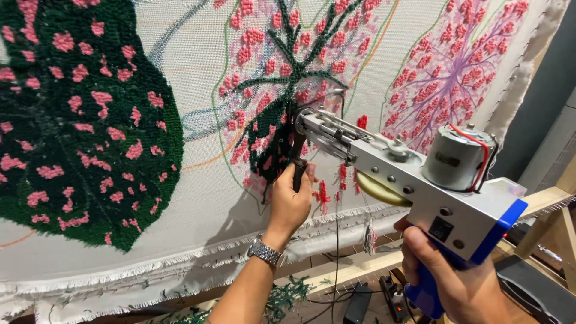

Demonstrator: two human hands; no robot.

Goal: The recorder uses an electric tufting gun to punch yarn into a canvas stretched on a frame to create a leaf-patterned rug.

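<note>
Against woven cloth [198,66], metal tufting gun [414,174], fuzzy leaves [78,120]

tufting gun [414,180]: smooth metal, blue plastic | cloth [192,78]: rough weave, fuzzy yarn

Right hand [462,282] and blue grip [427,295] cut off below.
</note>
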